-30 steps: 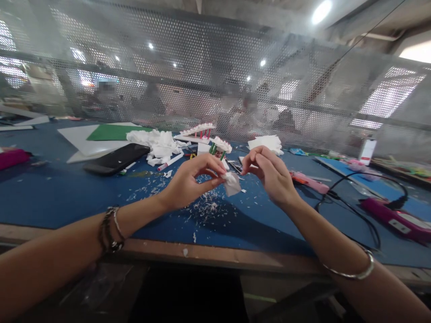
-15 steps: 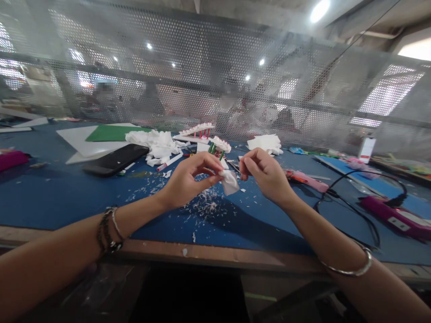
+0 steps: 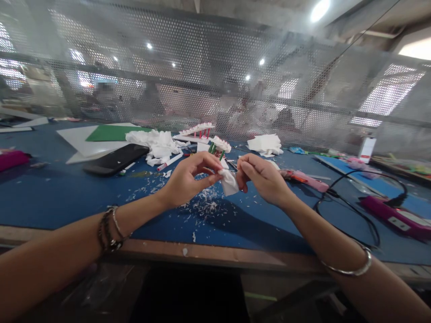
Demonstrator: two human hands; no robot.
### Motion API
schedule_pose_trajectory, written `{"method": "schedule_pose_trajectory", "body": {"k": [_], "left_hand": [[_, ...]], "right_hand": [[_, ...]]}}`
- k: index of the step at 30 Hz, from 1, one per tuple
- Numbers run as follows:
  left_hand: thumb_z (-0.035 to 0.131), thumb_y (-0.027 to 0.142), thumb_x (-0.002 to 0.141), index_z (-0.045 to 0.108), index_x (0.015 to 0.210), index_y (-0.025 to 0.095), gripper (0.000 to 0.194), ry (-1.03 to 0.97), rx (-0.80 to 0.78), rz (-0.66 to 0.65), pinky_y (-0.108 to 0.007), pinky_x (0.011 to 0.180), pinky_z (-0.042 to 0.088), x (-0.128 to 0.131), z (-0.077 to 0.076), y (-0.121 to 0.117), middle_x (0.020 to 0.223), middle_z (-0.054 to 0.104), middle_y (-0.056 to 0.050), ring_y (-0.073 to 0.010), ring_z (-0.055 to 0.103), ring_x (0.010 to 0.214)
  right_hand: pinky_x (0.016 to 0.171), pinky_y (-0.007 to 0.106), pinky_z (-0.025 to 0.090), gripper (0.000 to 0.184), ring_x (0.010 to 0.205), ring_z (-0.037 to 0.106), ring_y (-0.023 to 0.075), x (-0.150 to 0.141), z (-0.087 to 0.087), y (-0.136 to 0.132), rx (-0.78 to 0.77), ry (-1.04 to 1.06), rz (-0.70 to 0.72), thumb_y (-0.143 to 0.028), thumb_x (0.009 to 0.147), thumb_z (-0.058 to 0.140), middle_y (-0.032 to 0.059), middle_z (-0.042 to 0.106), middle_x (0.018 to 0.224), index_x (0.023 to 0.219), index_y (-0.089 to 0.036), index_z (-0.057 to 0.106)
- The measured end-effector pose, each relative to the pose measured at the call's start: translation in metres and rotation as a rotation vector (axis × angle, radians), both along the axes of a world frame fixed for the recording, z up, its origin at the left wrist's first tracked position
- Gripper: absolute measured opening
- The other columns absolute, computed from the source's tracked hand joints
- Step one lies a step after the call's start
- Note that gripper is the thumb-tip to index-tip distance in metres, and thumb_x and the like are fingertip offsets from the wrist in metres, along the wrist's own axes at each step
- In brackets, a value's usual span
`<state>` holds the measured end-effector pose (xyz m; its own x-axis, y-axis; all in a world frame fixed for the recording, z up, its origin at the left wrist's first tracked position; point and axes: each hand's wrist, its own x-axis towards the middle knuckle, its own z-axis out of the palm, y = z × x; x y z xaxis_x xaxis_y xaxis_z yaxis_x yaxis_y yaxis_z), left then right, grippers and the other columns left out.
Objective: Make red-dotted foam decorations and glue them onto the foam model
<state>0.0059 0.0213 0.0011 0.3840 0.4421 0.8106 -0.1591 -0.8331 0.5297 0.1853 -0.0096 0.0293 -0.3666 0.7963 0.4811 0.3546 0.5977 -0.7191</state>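
Thumb and fingers of my left hand [image 3: 197, 179] pinch a small crumpled white piece [image 3: 229, 183], thin like tissue or cloth, which hangs from the fingertips. My right hand [image 3: 261, 177] is closed just to the right, its lower fingers at the edge of the white piece. A faint thin line seems to run between the two hands; what the right fingers hold is too small to make out. Below lie scattered white shreds [image 3: 210, 206]. Just behind the hands stand green sticks [image 3: 212, 148] and a white ruffled piece [image 3: 221, 144].
On the blue table [image 3: 141, 224] lie a black phone [image 3: 116, 160], a heap of crumpled white pieces [image 3: 153, 143], a white stack [image 3: 265, 145] and a green sheet [image 3: 116, 133]. To the right are a pink-handled tool [image 3: 308, 180], a black cable [image 3: 365, 215] and a purple power strip [image 3: 397, 217].
My right hand has moved slightly left and down, closer to the white piece. My left hand keeps its pinch in nearly the same place.
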Motion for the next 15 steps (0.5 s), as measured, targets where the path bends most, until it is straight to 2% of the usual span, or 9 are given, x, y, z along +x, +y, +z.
{"method": "schedule_pose_trajectory", "body": {"k": [5, 9, 15], "left_hand": [[0.058, 0.012, 0.071, 0.052, 0.075, 0.017, 0.009, 0.01, -0.006, -0.009, -0.021, 0.067, 0.05, -0.0007, 0.0004, -0.0001, 0.081, 0.055, -0.003, -0.0099, 0.056, 0.077], [0.058, 0.013, 0.071, 0.052, 0.075, 0.018, 0.009, 0.017, -0.001, -0.01, -0.021, 0.067, 0.051, -0.0002, 0.0007, -0.0001, 0.081, 0.055, -0.003, -0.0102, 0.056, 0.077], [0.058, 0.012, 0.07, 0.051, 0.074, 0.017, 0.008, 0.013, -0.004, -0.008, -0.021, 0.066, 0.051, -0.0009, 0.0011, -0.0019, 0.08, 0.055, -0.003, -0.0102, 0.056, 0.076]], "right_hand": [[0.039, 0.018, 0.034, 0.025, 0.034, 0.04, 0.0015, -0.0001, 0.001, -0.0025, 0.079, -0.089, -0.081, -0.023, 0.085, 0.033, -0.0078, 0.046, 0.042, 0.061, -0.019, 0.037], [0.036, 0.018, 0.032, 0.016, 0.033, 0.041, 0.0019, 0.0, -0.0008, -0.0008, 0.042, -0.027, -0.057, -0.022, 0.083, 0.037, -0.0083, 0.048, 0.044, 0.067, -0.019, 0.038], [0.045, 0.02, 0.04, 0.006, 0.044, 0.049, 0.0034, -0.0004, -0.0038, 0.0014, 0.012, 0.008, -0.005, -0.016, 0.078, 0.045, -0.0049, 0.055, 0.056, 0.073, -0.018, 0.042]]}}
